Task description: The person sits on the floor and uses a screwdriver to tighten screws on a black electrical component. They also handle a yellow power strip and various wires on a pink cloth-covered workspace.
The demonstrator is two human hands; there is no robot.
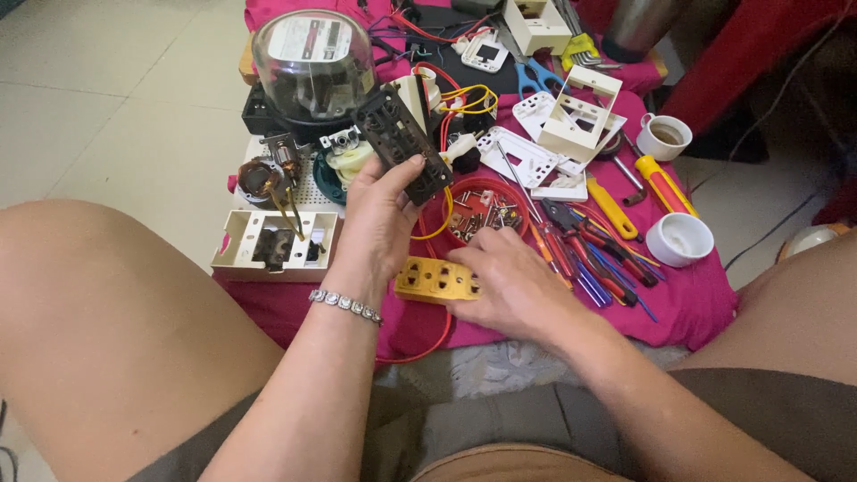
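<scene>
Our left hand (379, 219) grips the dark switch module (402, 143), lifted above the pink cloth (687, 299), long axis tilted toward the far-left corner. Our right hand (509, 286) rests fingers curled on the yellow socket block (433, 278) near the front edge. One slip and the module could spill the red screw bowl (482, 210).
</scene>
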